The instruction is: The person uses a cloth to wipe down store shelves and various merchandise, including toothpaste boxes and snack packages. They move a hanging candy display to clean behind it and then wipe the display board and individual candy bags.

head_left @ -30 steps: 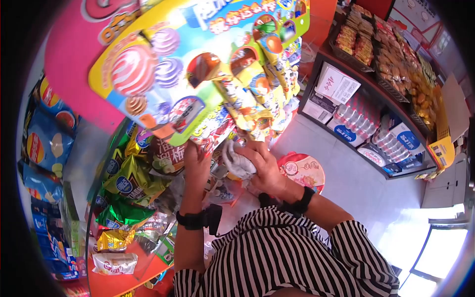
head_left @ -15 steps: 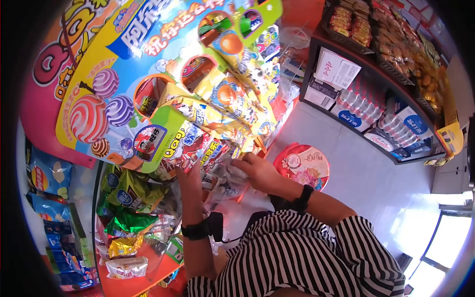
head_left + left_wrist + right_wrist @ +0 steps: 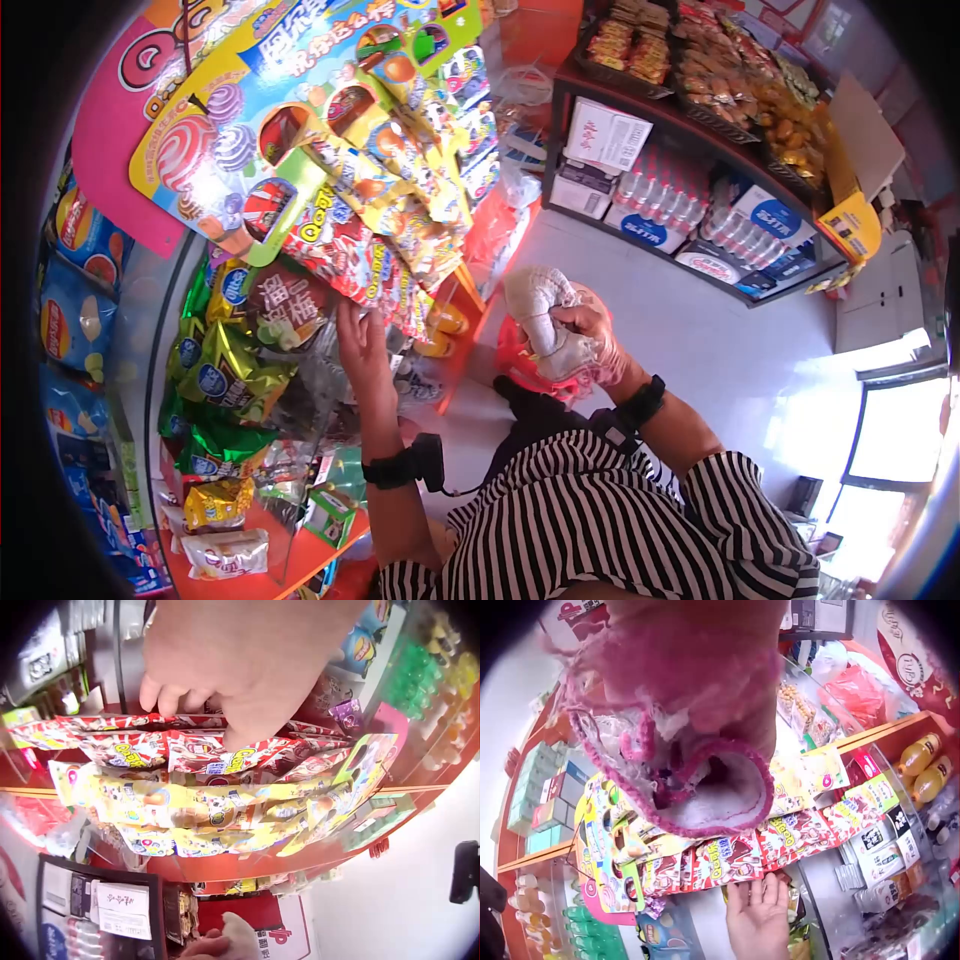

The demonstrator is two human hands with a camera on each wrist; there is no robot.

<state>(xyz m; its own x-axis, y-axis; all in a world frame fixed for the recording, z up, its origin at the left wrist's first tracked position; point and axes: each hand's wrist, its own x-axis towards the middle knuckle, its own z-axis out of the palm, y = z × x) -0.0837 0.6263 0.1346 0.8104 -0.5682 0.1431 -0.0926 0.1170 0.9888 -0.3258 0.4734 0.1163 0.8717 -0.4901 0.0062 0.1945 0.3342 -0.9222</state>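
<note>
My right hand (image 3: 590, 345) grips a whitish, bunched cloth (image 3: 532, 295) that looks like a work glove, held out to the right of the candy display. In the right wrist view, the cloth's frayed pink hem (image 3: 739, 746) loops open below the hand. Red candy packets (image 3: 335, 243) hang in a row, with yellow packets (image 3: 390, 165) beside them. At the lower edge of the red ones is my left hand (image 3: 367, 350), its fingers (image 3: 761, 889) extended and touching them. The left wrist view has this hand (image 3: 232, 660) above the packets, thumb against a red one.
A printed display card (image 3: 225, 130) stands behind the packets. Chip bags (image 3: 225, 375) lie on the glass-edged shelf at left. Across the floor is a dark rack (image 3: 690, 110) with bottled drinks and snack trays. A red round container (image 3: 520, 350) sits below the right hand.
My right hand has moved away from the packets to the right, carrying the cloth into fuller view. The left hand remains by the red packets. The display now appears farther left.
</note>
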